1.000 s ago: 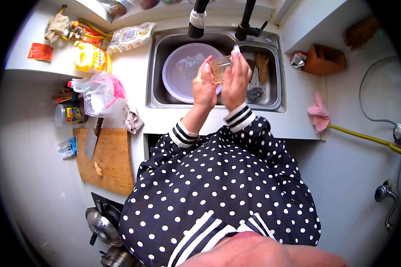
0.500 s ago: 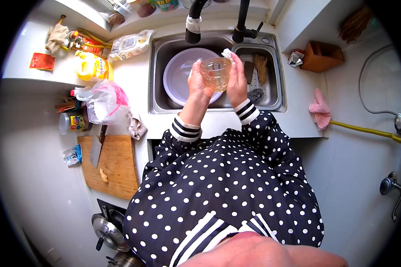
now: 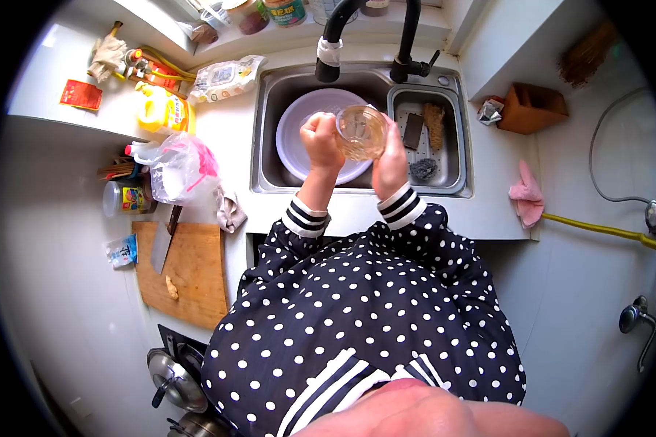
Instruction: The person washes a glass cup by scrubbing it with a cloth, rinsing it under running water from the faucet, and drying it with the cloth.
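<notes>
While the left hand (image 3: 322, 141) curls nearly into a fist against one side and the right hand (image 3: 392, 162) cups the other, the glass cup (image 3: 361, 132) is held above the sink (image 3: 258, 156), over the right rim of the lavender basin (image 3: 283, 149), left of the scrubbing sponge of steel wool (image 3: 423, 169).

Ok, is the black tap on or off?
Off, it seems: no stream of water shows between the black tap and the pale basin.
</notes>
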{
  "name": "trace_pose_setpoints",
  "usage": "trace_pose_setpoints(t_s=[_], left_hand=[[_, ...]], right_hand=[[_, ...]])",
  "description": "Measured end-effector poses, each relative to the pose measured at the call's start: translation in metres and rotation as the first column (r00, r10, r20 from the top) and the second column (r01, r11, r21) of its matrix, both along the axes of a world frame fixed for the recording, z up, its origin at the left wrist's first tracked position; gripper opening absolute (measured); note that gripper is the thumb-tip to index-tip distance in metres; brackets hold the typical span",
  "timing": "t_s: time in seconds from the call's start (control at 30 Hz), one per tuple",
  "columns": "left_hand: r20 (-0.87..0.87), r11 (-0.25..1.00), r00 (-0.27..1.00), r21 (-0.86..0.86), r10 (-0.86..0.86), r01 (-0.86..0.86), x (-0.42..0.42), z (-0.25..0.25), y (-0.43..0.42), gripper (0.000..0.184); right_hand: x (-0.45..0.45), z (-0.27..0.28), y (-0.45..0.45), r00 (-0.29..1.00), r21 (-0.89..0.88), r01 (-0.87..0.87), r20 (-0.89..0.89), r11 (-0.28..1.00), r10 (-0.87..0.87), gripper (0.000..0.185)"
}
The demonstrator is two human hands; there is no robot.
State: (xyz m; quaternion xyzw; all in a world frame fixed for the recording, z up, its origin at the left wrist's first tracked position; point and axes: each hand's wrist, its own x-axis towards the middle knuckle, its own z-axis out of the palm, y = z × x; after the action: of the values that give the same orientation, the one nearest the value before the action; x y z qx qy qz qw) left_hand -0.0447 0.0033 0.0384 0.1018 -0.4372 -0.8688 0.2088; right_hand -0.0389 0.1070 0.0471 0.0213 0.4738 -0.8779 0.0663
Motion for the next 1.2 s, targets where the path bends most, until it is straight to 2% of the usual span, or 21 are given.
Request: trace_pose_setpoints(t_s=[0.03, 0.07, 0.1, 0.17, 0.23, 0.27, 0.37, 0.4, 0.5, 0.53, 0.6, 0.63, 0.67, 0.7, 0.73, 0.77, 0.87, 0.97, 1.0, 1.13, 1.2], left_hand=[[0.014, 0.995, 1.000, -0.091, -0.025, 0.026, 0.003, 0.003, -0.001, 0.021], [-0.012, 0.967, 0.991, -0.222, -0.133, 0.127, 0.009, 0.007, -0.002, 0.026], [-0.041, 0.972, 0.973, -0.074, -0.228, 0.225, 0.009, 0.007, 0.002, 0.029], [-0.035, 0.978, 0.980, -0.092, -0.193, 0.190, 0.003, 0.001, -0.001, 0.030], [-0.083, 0.975, 0.973, -0.067, -0.217, 0.212, -0.006, -0.005, -0.005, 0.032], [-0.098, 0.973, 0.968, -0.055, -0.229, 0.225, -0.008, -0.007, -0.008, 0.033], [-0.030, 0.856, 0.888, -0.283, -0.459, 0.433, -0.016, 0.004, -0.021, 0.037], [0.045, 0.835, 0.876, -0.284, -0.480, 0.472, -0.017, 0.003, -0.022, 0.031], [0.128, 0.886, 0.972, -0.401, -0.197, 0.232, -0.022, 0.009, 0.001, 0.018], [0.157, 0.877, 0.970, -0.418, -0.187, 0.237, -0.020, 0.001, 0.000, 0.035], [0.361, 0.778, 0.881, -0.438, -0.307, 0.451, -0.005, -0.006, 0.008, 0.041], [0.465, 0.716, 0.813, -0.426, -0.351, 0.553, 0.006, -0.007, 0.013, 0.044], [0.446, 0.737, 0.785, -0.329, -0.430, 0.590, 0.015, -0.003, 0.021, 0.045], [0.411, 0.831, 0.810, -0.187, -0.419, 0.524, 0.016, 0.003, 0.028, 0.037], [0.371, 0.863, 0.844, -0.176, -0.387, 0.473, 0.009, -0.017, 0.026, 0.033], [0.328, 0.893, 0.877, -0.164, -0.351, 0.419, 0.000, -0.036, 0.022, 0.030], [0.263, 0.931, 0.916, -0.119, -0.304, 0.344, 0.003, -0.023, 0.021, 0.026], [0.100, 0.896, 0.972, -0.377, -0.213, 0.235, 0.005, -0.027, 0.021, 0.026], [0.091, 0.883, 0.977, -0.420, -0.191, 0.212, 0.006, -0.024, 0.021, 0.027], [0.069, 0.827, 0.985, -0.537, -0.156, 0.168, 0.005, -0.015, 0.013, 0.026], [0.064, 0.835, 0.988, -0.528, -0.141, 0.153, 0.000, -0.013, 0.014, 0.025]], right_hand=[[-0.007, 0.003, 0.010, 0.998, 0.015, -0.064, -0.012, 0.998, 0.064, 0.048], [-0.015, 0.011, 0.022, 0.971, -0.165, -0.221, 0.059, 0.961, 0.233, 0.048], [-0.025, 0.011, 0.031, 0.899, -0.301, -0.395, 0.066, 0.868, 0.432, 0.047], [-0.020, 0.009, 0.027, 0.911, -0.277, -0.364, 0.091, 0.889, 0.401, 0.043], [-0.010, 0.006, 0.019, 0.964, -0.147, -0.247, 0.065, 0.958, 0.258, 0.037], [-0.009, 0.002, 0.022, 0.954, -0.111, -0.286, 0.062, 0.952, 0.294, 0.030], [-0.001, 0.009, 0.029, 0.850, -0.108, -0.459, 0.235, 0.882, 0.472, 0.034], [-0.004, 0.002, 0.030, 0.859, -0.107, -0.442, 0.235, 0.891, 0.454, 0.043], [-0.014, -0.012, 0.033, 0.930, -0.107, -0.264, 0.234, 0.959, 0.282, 0.048], [-0.017, -0.019, 0.033, 0.966, -0.052, -0.182, 0.176, 0.982, 0.188, 0.048], [-0.027, -0.031, 0.033, 0.999, 0.036, -0.001, 0.038, 0.999, -0.001, 0.048], [-0.030, -0.033, 0.034, 0.998, 0.157, 0.029, -0.064, 0.987, -0.019, 0.048], [-0.032, -0.036, 0.036, 0.986, 0.274, 0.065, -0.165, 0.959, -0.020, 0.047], [-0.033, -0.037, 0.037, 0.964, 0.381, 0.110, -0.265, 0.918, -0.006, 0.047], [-0.030, -0.031, 0.039, 0.891, 0.561, 0.216, -0.448, 0.799, 0.074, 0.046], [-0.025, -0.023, 0.040, 0.806, 0.636, 0.290, -0.565, 0.715, 0.176, 0.047], [-0.008, -0.005, 0.041, 0.760, 0.652, 0.279, -0.599, 0.705, 0.253, 0.051], [-0.005, -0.002, 0.042, 0.677, 0.696, 0.424, -0.668, 0.579, 0.309, 0.051], [-0.013, 0.001, 0.045, 0.639, 0.698, 0.420, -0.681, 0.580, 0.358, 0.050], [-0.037, 0.019, 0.059, 0.712, 0.623, -0.178, -0.453, 0.762, 0.537, 0.055], [-0.029, 0.016, 0.053, 0.679, 0.725, 0.145, -0.568, 0.673, 0.465, 0.055]])
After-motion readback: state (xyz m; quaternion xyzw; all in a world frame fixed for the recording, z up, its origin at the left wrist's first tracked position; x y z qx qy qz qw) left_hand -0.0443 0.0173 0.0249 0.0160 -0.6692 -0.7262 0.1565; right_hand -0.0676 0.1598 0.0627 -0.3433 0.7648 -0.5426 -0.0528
